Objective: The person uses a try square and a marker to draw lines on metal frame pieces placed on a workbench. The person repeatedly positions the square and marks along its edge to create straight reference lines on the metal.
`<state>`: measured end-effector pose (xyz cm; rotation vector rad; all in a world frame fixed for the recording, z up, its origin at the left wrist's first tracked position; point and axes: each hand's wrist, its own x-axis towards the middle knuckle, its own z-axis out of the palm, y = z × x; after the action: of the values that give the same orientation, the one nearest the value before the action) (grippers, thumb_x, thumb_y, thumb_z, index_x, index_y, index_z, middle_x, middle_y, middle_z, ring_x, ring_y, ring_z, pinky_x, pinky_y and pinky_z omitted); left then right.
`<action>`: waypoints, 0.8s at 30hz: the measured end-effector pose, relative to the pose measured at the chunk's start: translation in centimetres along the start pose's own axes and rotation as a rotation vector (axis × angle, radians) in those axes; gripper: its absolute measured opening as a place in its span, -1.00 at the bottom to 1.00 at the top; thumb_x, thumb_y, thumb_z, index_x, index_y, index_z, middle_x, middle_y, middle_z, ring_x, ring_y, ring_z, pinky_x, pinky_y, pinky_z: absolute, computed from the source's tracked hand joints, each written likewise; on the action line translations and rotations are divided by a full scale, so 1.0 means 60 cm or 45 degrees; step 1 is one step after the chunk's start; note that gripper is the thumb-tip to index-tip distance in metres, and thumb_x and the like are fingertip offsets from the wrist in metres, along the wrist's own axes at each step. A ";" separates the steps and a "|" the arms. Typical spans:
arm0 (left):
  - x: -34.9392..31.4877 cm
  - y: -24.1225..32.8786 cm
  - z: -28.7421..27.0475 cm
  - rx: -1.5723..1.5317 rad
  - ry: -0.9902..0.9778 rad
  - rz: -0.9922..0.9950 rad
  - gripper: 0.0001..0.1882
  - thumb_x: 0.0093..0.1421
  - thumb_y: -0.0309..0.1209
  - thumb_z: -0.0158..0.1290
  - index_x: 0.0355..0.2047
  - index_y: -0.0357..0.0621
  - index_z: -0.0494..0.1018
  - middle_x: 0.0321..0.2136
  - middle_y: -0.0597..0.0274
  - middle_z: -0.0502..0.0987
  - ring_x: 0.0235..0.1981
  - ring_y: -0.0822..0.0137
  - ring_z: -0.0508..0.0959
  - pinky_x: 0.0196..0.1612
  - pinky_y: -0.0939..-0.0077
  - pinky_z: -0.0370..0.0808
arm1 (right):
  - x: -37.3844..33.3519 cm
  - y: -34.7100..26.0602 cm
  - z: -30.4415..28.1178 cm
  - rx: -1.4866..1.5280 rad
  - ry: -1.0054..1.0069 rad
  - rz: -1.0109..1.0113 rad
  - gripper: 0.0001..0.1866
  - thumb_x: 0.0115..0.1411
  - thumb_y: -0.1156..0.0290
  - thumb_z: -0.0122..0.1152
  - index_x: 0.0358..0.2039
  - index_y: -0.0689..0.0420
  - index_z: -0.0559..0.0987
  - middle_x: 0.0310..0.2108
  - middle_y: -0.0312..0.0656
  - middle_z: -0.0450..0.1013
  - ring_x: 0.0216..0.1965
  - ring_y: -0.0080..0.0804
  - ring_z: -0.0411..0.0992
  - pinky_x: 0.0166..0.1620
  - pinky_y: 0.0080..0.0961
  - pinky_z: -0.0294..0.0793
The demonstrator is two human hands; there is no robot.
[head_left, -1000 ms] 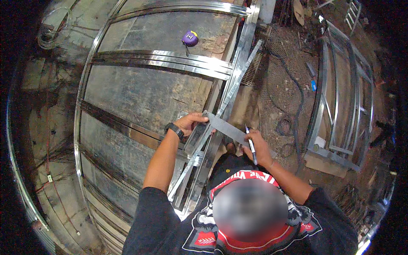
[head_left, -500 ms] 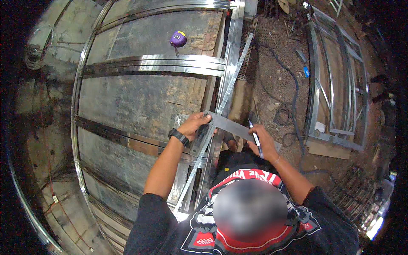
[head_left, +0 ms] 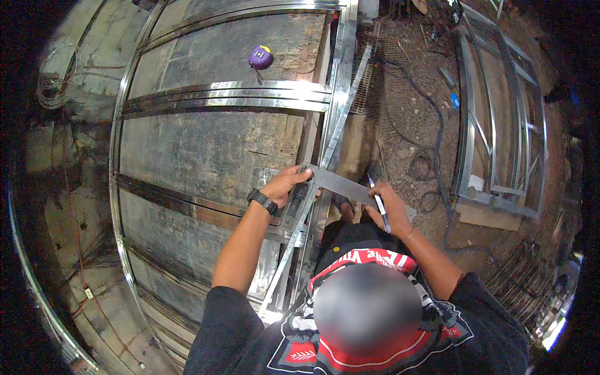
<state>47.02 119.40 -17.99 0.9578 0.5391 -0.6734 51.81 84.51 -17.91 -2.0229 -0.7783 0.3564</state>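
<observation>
My left hand (head_left: pixel 287 187), with a dark watch on its wrist, is closed on the corner of a flat metal square (head_left: pixel 340 184), thumb on top. The square crosses a long, thin metal bar (head_left: pixel 342 125) that slants over the frame's right edge. My right hand (head_left: pixel 390 211) holds a marker pen (head_left: pixel 380 209), its tip pointing up and away from me. The fingers of this hand are also against the right part of the square; their exact grip on it is hidden.
A large shiny metal frame (head_left: pixel 225 92) lies over dark boards on the left. On the boards beyond my hands rests a purple tape measure (head_left: pixel 260 57). Right of me are a dark cable (head_left: pixel 435 147) on the dirt floor, a blue object (head_left: pixel 455 100) and another metal frame (head_left: pixel 465 144).
Both hands keep nearly the same place on the square, the pen still in my right hand. The surroundings have shifted slightly in the view.
</observation>
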 end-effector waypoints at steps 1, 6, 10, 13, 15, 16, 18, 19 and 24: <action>0.002 -0.003 -0.003 0.003 -0.010 0.006 -0.64 0.47 -0.17 0.08 0.04 -0.23 0.49 -0.19 0.08 0.69 -0.24 0.19 0.74 -0.17 0.23 0.74 | 0.000 0.000 0.001 0.001 0.009 -0.012 -0.53 0.00 0.50 0.38 -0.04 0.16 0.49 -0.03 0.08 0.47 0.05 0.19 0.47 0.13 -0.07 0.49; -0.005 0.013 0.019 -0.053 0.053 -0.065 -0.65 0.47 -0.18 0.07 0.06 -0.19 0.48 -0.16 0.09 0.67 -0.23 0.15 0.75 -0.17 0.22 0.74 | -0.001 0.005 -0.002 0.009 0.010 -0.016 -0.53 -0.01 0.51 0.37 -0.04 0.16 0.48 -0.04 0.09 0.47 0.04 0.20 0.47 0.14 -0.06 0.49; -0.004 0.007 0.012 -0.093 0.024 -0.057 -0.67 0.47 -0.19 0.06 0.06 -0.15 0.49 -0.17 0.12 0.67 -0.23 0.15 0.75 -0.18 0.20 0.75 | -0.002 0.008 0.000 0.018 0.016 -0.028 -0.51 -0.01 0.51 0.36 -0.02 0.16 0.46 -0.04 0.10 0.46 0.05 0.20 0.46 0.15 -0.06 0.48; -0.005 0.007 0.014 -0.076 0.049 -0.064 -0.68 0.48 -0.19 0.06 0.04 -0.16 0.49 -0.19 0.12 0.67 -0.25 0.16 0.75 -0.18 0.21 0.74 | -0.001 0.008 -0.001 -0.003 0.023 -0.064 -0.50 0.00 0.51 0.36 0.00 0.17 0.45 -0.04 0.10 0.46 0.05 0.20 0.45 0.16 -0.06 0.47; -0.003 0.006 0.015 -0.036 0.051 -0.043 -0.67 0.48 -0.17 0.06 0.03 -0.16 0.49 -0.21 0.12 0.68 -0.26 0.17 0.75 -0.18 0.22 0.74 | 0.000 0.007 -0.002 0.007 0.014 -0.057 -0.50 -0.01 0.51 0.36 -0.01 0.17 0.45 -0.04 0.10 0.46 0.05 0.20 0.45 0.16 -0.06 0.47; -0.003 0.006 0.015 -0.015 0.051 -0.032 -0.67 0.48 -0.17 0.06 0.03 -0.16 0.49 -0.21 0.12 0.68 -0.27 0.17 0.75 -0.18 0.22 0.74 | 0.000 0.007 -0.002 0.012 0.010 -0.053 -0.50 -0.01 0.51 0.36 -0.01 0.17 0.45 -0.04 0.10 0.46 0.04 0.20 0.45 0.16 -0.06 0.46; -0.001 0.004 0.016 0.013 0.061 -0.023 -0.66 0.47 -0.15 0.06 0.03 -0.16 0.48 -0.22 0.12 0.67 -0.27 0.18 0.74 -0.18 0.22 0.74 | -0.002 0.013 0.000 0.007 0.009 -0.050 -0.49 0.00 0.50 0.38 -0.01 0.17 0.45 -0.03 0.09 0.46 0.05 0.20 0.46 0.15 -0.05 0.46; -0.001 0.004 0.016 0.027 0.065 -0.019 -0.65 0.47 -0.14 0.06 0.03 -0.16 0.48 -0.22 0.13 0.67 -0.28 0.18 0.74 -0.18 0.23 0.74 | -0.004 0.015 0.001 0.005 0.009 -0.049 -0.49 0.00 0.49 0.39 -0.01 0.17 0.46 -0.02 0.09 0.46 0.05 0.19 0.46 0.15 -0.04 0.46; 0.002 -0.005 0.012 0.022 0.088 -0.015 -0.64 0.47 -0.12 0.07 0.04 -0.14 0.45 -0.24 0.14 0.67 -0.27 0.19 0.74 -0.20 0.25 0.74 | 0.004 -0.010 -0.016 -0.166 0.044 -0.068 -0.54 0.09 0.38 0.43 -0.01 0.17 0.51 -0.04 0.06 0.50 0.04 0.17 0.47 0.13 -0.06 0.47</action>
<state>46.98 118.59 -17.89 0.9972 0.6012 -0.6582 52.24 84.26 -16.90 -2.1192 -0.8514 0.2449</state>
